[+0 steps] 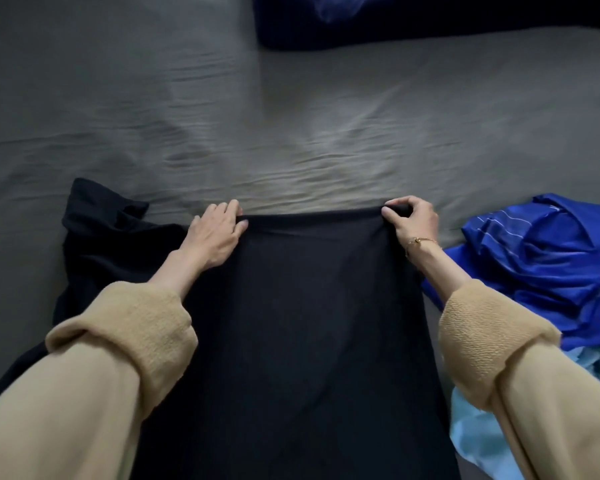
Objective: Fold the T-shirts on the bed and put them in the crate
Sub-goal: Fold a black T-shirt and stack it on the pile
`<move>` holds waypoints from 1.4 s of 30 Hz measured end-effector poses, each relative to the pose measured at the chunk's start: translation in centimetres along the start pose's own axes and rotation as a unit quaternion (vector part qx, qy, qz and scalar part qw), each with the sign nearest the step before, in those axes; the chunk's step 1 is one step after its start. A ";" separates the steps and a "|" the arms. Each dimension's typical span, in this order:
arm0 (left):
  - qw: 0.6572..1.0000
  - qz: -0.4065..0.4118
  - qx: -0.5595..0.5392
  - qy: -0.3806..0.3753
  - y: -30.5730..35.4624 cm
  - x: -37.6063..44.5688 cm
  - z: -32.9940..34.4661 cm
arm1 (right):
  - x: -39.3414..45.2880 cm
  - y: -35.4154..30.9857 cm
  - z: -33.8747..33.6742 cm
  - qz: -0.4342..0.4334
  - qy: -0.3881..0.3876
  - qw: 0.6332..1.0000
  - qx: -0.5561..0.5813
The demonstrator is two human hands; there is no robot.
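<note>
I watch through the head camera as a person in tan knitted sleeves (146, 327) works a black cotton T-shirt (305, 323) lying flat on a grey-sheeted bed (326, 133), its far edge stretched between both hands. The left hand (217, 233) pinches that edge at its left corner, thumb on top and fingers curled under the cloth. The right hand (411, 220), a thin gold bracelet (418, 241) at its wrist, grips the right corner bunched in curled fingers. Just left of the black T-shirt lies a rumpled heap of black fabric (97, 237), touching it; I cannot tell whether it belongs to the same garment. Just right lies a crumpled royal-blue satin shirt with thin white stripes (541, 258), and nearer the camera a pale-blue garment (482, 441). A dark navy bulk (361, 19) sits beyond the bed's far edge. No container or writing shows.
</note>
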State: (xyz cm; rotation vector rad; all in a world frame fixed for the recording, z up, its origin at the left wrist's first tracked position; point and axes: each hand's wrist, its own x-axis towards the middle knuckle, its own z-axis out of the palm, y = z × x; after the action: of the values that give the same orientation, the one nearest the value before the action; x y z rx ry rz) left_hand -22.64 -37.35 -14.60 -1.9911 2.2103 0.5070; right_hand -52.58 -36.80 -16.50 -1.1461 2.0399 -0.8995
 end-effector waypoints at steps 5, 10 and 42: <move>0.999 -0.002 0.008 -0.032 -0.3 1.0 -0.3 | 0.4 0.3 0.6 -0.013 0.021 0.999 -0.032; 0.999 -0.033 -0.013 -0.041 0.4 1.2 -0.4 | 0.3 0.5 0.6 -0.029 0.024 0.997 -0.064; 0.844 -0.307 -0.435 0.068 -22.8 -28.9 4.4 | -44.0 -10.1 19.6 -0.129 -0.382 0.901 -0.160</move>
State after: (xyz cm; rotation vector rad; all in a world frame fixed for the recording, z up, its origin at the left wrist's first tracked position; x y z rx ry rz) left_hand 2.79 -10.44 -13.49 -3.0387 1.2857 1.4669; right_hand -13.84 -6.80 -11.47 -1.6507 1.4151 -0.1416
